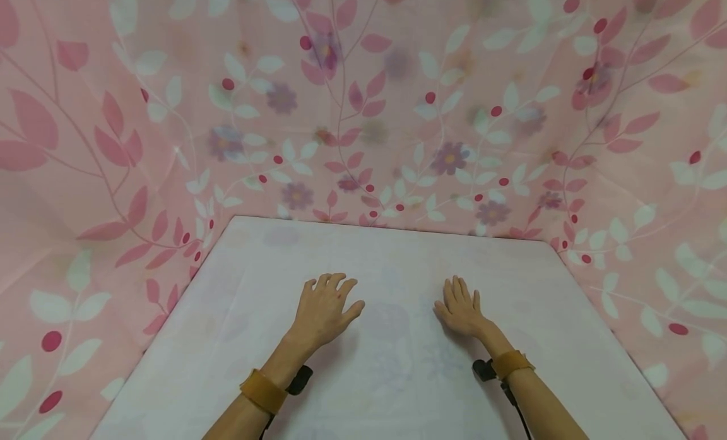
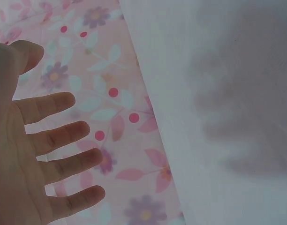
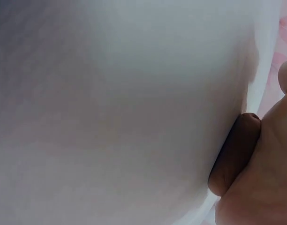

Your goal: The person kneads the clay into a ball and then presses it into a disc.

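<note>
My left hand (image 1: 324, 309) is palm down above the white table (image 1: 397, 377), left of its middle. Its fingers are spread and loosely extended, with nothing held, and in the left wrist view the left hand (image 2: 21, 154) shows its palm side with a shadow on the white surface apart from it. To the right, my right hand (image 1: 461, 310) lies low at the tabletop, fingers fairly straight and thumb out to the left. The right wrist view catches only part of the right hand (image 3: 270, 164), close to the white surface; most fingers are hidden there.
Pink floral cloth (image 1: 369, 112) hangs behind the table and along both sides. Each wrist wears a tan strap (image 1: 264, 392) with a small black camera (image 1: 300, 380); a black cable (image 1: 519, 415) runs from the right one.
</note>
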